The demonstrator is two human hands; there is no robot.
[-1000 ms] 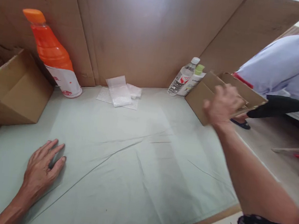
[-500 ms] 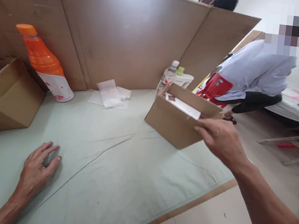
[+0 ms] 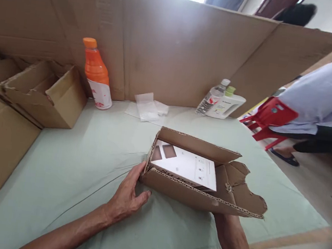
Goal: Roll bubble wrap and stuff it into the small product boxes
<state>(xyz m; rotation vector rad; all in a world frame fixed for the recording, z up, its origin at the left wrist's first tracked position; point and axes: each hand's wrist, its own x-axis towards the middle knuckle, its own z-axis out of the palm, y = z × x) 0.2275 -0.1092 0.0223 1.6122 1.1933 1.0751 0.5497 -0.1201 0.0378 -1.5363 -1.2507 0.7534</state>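
Toward the near right of the green cloth-covered surface (image 3: pixel 97 152), an open corrugated cardboard box (image 3: pixel 182 194) is held at a slant, with a white printed carton (image 3: pixel 191 167) lying inside, close to its left end. The left hand (image 3: pixel 128 196) has its fingers against that end by the near corner, thumb spread off the cardboard: a loose, unclenched grip that seems meant to steady rather than lift. The right hand (image 3: pixel 224 225) reaches under the near wall, probably bearing weight from below; its fingers are hidden, so whether it grasps anything cannot be told, nor whether the box's base touches the cloth. The torn flap at the right end leans outward, leaving that end ragged and the carton easy to see.

Along the far side, the orange bottle (image 3: pixel 98 89), clear pouches (image 3: pixel 146 108), water bottle (image 3: pixel 209 101) and white green-capped bottle (image 3: pixel 224 107) stand or lie near a cardboard screen (image 3: pixel 192 51), seemingly kept back from the hands. Room for moving is widest on the left, between the box and the smaller open carton (image 3: pixel 62 108); some also lies between box and pouches. On the near side the surface's edge runs just past the right wrist, the tightest margin.
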